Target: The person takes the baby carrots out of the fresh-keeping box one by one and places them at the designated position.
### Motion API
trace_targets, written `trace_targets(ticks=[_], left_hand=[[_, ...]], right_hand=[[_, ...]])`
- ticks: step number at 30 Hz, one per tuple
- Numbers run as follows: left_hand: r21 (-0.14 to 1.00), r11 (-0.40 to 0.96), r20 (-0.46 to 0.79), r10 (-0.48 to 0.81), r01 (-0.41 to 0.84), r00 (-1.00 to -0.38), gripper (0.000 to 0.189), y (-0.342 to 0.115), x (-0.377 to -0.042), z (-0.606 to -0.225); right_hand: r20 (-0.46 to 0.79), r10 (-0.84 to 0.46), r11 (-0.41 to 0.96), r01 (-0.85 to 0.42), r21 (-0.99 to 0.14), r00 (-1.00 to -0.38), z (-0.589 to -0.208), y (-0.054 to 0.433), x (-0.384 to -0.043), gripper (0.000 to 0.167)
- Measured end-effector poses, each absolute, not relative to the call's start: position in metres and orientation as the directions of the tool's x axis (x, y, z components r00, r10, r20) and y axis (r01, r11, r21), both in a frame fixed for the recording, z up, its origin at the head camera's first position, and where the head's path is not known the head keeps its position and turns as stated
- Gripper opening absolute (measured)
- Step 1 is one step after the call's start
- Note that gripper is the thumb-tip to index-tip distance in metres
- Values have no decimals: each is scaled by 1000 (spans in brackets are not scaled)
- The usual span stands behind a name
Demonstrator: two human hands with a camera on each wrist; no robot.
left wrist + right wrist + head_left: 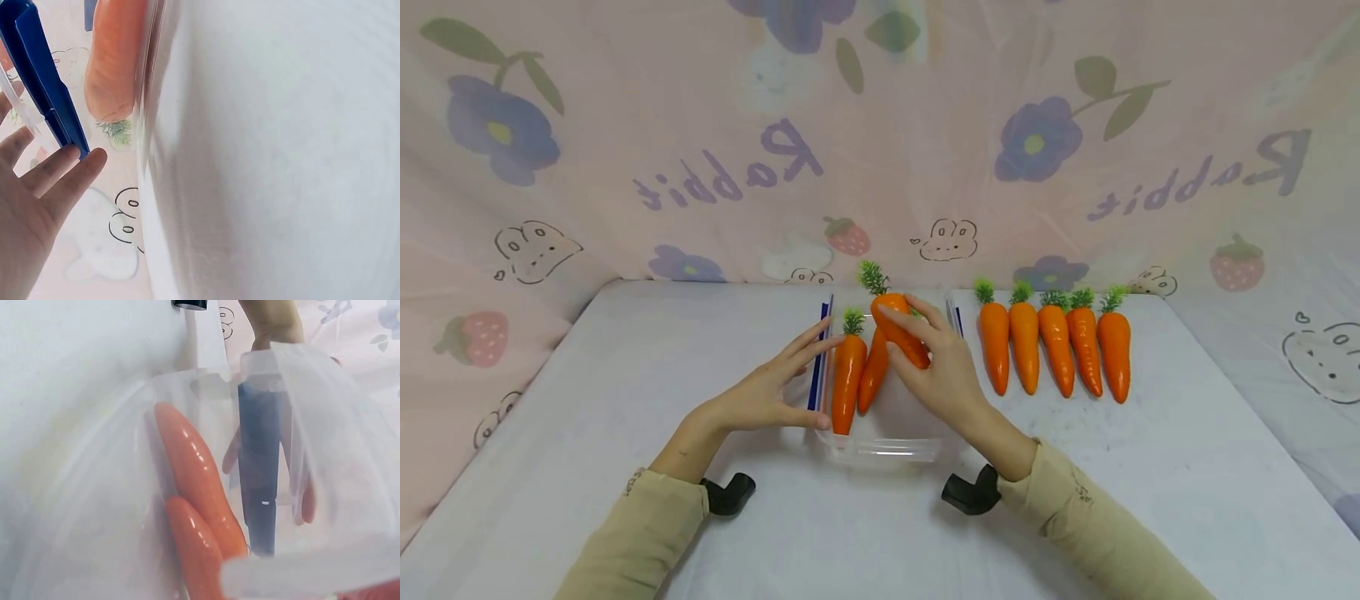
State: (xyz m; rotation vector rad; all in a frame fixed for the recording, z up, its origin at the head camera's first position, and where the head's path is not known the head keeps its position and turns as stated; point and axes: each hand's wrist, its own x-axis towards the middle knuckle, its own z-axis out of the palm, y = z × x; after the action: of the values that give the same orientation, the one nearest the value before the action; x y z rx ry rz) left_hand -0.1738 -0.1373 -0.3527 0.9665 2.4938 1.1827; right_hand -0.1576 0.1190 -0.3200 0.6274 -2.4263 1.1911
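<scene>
A person in beige sleeves (pixel 640 533) works at a white-covered surface (pixel 865 533), the right hand (pixel 951 371) clamped on an orange carrot (pixel 904 340) above a clear plastic container (pixel 887 450). The gripped carrot tilts, its leafy green top pointing to the back and left, its tip toward the front and right. The left hand (pixel 760 396), its fingers spread apart, is at the container's left side, thumb by the front corner and fingers by the rim; the left wrist view shows fingertips at a blue latch (pixel 47 81). Inside the container, two carrots lie side by side near the left wall: an outer carrot (pixel 847 379) and an inner carrot (pixel 872 375), the latter partly hidden beneath the one in the grip. To the right of the container, a row of five carrots (pixel 1056 350) rests on the surface, green tops toward the back. Behind, a pale pink backdrop (pixel 880 150) carries purple flowers, strawberries, rabbit faces and the mirrored word "Rabbit."
</scene>
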Motion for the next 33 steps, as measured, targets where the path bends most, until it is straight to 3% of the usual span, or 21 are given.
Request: trace_targets(ticks=[20, 33], left_hand=[[742, 462, 86, 654, 486, -752, 95, -137, -175, -352], [748, 456, 87, 652, 482, -753, 95, -138, -174, -352]], right_hand=[[575, -88, 620, -496, -608, -814, -313, 168, -170, 38], [550, -30, 648, -435, -626, -835, -317, 197, -176, 39]])
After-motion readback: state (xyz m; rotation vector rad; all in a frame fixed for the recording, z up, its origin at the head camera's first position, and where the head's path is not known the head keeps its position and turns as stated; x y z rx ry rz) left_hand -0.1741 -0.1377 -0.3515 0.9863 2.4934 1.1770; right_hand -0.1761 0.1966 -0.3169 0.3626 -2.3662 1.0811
